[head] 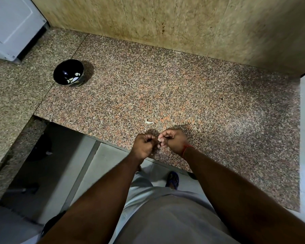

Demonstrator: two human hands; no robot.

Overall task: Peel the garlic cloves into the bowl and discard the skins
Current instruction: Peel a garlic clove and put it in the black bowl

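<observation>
Fingers of both my hands are curled tight and meet at the lower middle of the frame, pinching one small pale garlic clove point(159, 140) between them, just over the near edge of the speckled granite counter point(201, 103). Starting at the upper left of the frame, a white cabinet door point(12, 27) stands at the corner, and below and right of it the black bowl point(69, 73) sits on the counter, well apart from my hands, with a few pale peeled cloves point(75, 76) lying at its bottom. Moving right to the middle, my left hand point(144, 146) grips the clove from its side with knuckles up, and a thin white scrap of skin point(149, 122) lies on the counter just beyond my knuckles. My right hand point(173, 140) touches the left at the clove, its fingertips nipping the pale end; how much skin is on the clove I cannot tell. A red thread point(187, 149) circles my right wrist. Beige stone wall point(165, 20) runs across the top of the frame.
</observation>
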